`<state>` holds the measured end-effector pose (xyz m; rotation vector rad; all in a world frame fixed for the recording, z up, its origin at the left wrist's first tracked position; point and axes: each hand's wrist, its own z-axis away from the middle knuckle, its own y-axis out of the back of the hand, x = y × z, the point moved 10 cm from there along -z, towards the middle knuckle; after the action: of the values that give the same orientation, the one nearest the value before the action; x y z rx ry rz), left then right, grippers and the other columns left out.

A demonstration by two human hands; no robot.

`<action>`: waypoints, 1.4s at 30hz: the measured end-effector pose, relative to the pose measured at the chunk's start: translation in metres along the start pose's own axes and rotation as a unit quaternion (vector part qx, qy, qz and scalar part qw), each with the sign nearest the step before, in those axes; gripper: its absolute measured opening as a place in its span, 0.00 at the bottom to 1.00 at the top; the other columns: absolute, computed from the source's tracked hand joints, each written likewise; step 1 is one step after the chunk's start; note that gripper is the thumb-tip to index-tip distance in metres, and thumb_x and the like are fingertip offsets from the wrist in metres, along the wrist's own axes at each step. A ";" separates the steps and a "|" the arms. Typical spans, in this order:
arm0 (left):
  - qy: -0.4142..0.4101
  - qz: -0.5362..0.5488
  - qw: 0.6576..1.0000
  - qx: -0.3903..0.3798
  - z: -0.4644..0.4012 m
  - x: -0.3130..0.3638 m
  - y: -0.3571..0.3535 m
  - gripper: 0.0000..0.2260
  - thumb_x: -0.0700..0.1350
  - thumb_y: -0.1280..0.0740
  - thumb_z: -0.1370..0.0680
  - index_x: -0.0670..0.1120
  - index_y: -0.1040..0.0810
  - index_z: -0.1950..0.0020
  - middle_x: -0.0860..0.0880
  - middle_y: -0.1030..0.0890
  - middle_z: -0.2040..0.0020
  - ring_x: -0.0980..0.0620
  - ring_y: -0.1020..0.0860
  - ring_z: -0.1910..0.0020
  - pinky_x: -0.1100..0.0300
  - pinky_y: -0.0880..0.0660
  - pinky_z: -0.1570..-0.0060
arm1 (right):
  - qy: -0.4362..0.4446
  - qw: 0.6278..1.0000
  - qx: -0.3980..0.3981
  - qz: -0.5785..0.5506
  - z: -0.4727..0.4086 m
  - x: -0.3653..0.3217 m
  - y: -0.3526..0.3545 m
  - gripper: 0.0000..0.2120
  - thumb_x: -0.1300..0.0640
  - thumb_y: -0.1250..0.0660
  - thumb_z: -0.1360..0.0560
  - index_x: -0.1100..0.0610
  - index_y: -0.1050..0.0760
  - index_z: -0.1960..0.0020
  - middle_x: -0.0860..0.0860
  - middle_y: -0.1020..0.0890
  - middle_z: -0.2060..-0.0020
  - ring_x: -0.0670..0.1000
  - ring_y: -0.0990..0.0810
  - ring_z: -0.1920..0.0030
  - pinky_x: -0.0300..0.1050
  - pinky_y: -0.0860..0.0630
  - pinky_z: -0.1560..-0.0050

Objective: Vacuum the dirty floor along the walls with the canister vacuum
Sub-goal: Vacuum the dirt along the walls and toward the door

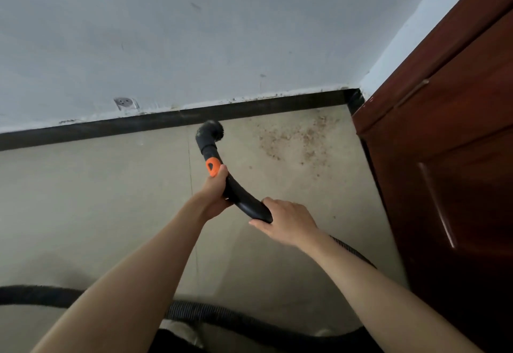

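Black plastic, curved and capped with an orange slider, makes up the vacuum handle [236, 189] that both hands carry above the floor [97, 200]. The left hand [215, 191] wraps its fingers around the handle just below the orange part; the right hand [288, 221] holds the lower end, where the ribbed hose [211, 315] joins, with thumb on top and fingers underneath. The round brush nozzle [212, 130] at the front end sits close to the black skirting [166, 122] along the floor's far edge; whether its bristles touch the floor cannot be told from this angle.

The step in hand looks like working along the far wall [194, 33] toward the far right corner. A patch of brown crumbs and dust [299, 141] lies on the floor to the right of the nozzle, between it and the dark red wooden cabinet [444, 158], and seems untouched. The next move probably calls for sweeping the nozzle rightward along the skirting into that patch, keeping the bristles low, then angling into the tight corner beside the cabinet.

The canister itself is not clearly seen; only a dark shape at the bottom edge, cut off, may be part of it. The hose runs out of view at the left edge. A wall socket [126, 103] above the skirting is blurred.
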<state>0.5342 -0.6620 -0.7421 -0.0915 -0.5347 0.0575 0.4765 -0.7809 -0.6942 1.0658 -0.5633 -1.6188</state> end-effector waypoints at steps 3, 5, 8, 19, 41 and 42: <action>0.012 0.047 0.999 0.016 -0.058 -0.021 0.010 0.12 0.48 0.46 0.17 0.44 0.40 0.37 0.45 0.30 0.53 0.46 0.28 0.55 0.50 0.30 0.47 | 0.017 1.000 -0.022 0.006 -0.046 0.014 -0.031 0.22 0.37 0.41 0.22 0.56 0.30 0.42 0.54 0.19 0.48 0.58 0.21 0.49 0.47 0.33 0.57; 0.007 0.064 0.998 0.020 -0.090 -0.026 0.015 0.17 0.50 0.45 0.18 0.43 0.40 0.31 0.43 0.29 0.48 0.43 0.27 0.50 0.49 0.29 0.47 | 0.026 0.999 -0.023 0.014 -0.073 0.023 -0.047 0.22 0.38 0.41 0.21 0.56 0.30 0.42 0.56 0.19 0.48 0.59 0.21 0.49 0.47 0.34 0.58; -0.024 0.061 0.997 0.043 -0.130 -0.028 0.018 0.21 0.50 0.45 0.18 0.44 0.42 0.27 0.40 0.28 0.40 0.40 0.28 0.39 0.48 0.28 0.45 | 0.033 0.999 -0.007 0.031 -0.102 0.037 -0.064 0.22 0.38 0.41 0.22 0.56 0.30 0.43 0.56 0.19 0.48 0.59 0.21 0.49 0.47 0.34 0.58; -0.052 0.020 0.998 0.030 -0.178 -0.036 -0.031 0.24 0.52 0.46 0.17 0.41 0.44 0.26 0.39 0.30 0.33 0.39 0.28 0.36 0.45 0.29 0.47 | -0.028 0.995 0.010 -0.098 -0.113 0.109 -0.084 0.22 0.35 0.39 0.24 0.53 0.28 0.44 0.53 0.20 0.53 0.55 0.22 0.53 0.48 0.28 0.57; -0.098 -0.092 0.991 0.012 -0.185 -0.037 -0.140 0.22 0.55 0.43 0.19 0.41 0.37 0.31 0.43 0.29 0.45 0.42 0.27 0.44 0.49 0.26 0.52 | -0.158 0.970 0.133 -0.125 -0.056 0.203 -0.057 0.19 0.38 0.36 0.27 0.53 0.31 0.51 0.51 0.24 0.58 0.54 0.23 0.55 0.45 0.30 0.58; -0.100 -0.092 0.991 0.009 -0.185 -0.038 -0.146 0.23 0.56 0.42 0.19 0.41 0.37 0.32 0.43 0.28 0.45 0.43 0.27 0.45 0.49 0.26 0.53 | -0.163 0.969 0.136 -0.129 -0.054 0.207 -0.056 0.19 0.38 0.35 0.27 0.54 0.31 0.50 0.50 0.23 0.58 0.54 0.23 0.55 0.45 0.29 0.58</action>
<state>0.6007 -0.8231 -0.9048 -0.0185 -0.7412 -0.1104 0.4868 -0.9476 -0.8388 1.1125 -0.9174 -2.0081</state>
